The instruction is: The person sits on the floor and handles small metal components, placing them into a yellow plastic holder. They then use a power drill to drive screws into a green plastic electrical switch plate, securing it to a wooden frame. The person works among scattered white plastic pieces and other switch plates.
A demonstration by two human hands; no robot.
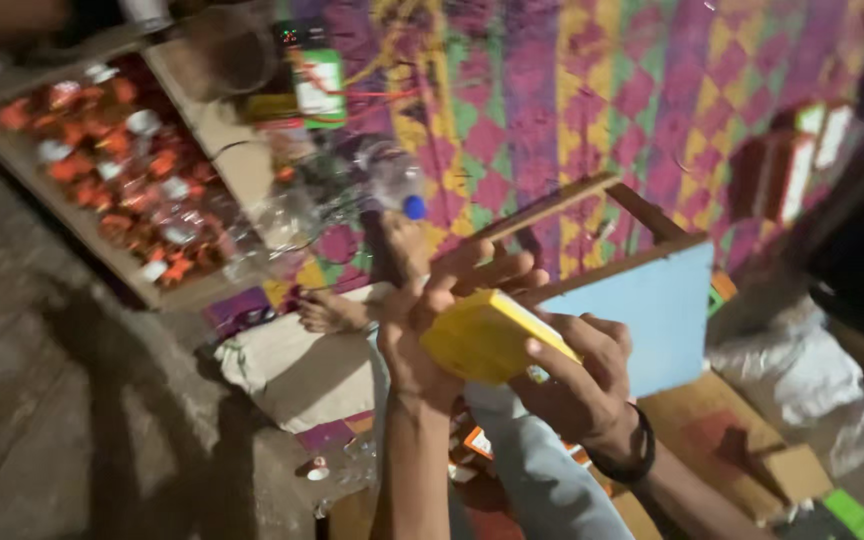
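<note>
Tray of orange-and-silver small pieces (117,170), at ten o'clock. Clear plastic bottle with blue cap (392,185), at twelve. Chequered purple, yellow and green mat (592,90), upper right. Blue wooden-framed panel (647,315), centre right. White sack (832,380), at four.

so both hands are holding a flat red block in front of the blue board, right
Not quite: the block is yellow, not red. The head view shows the left hand and the right hand both gripping it, with the blue board just behind.
</note>
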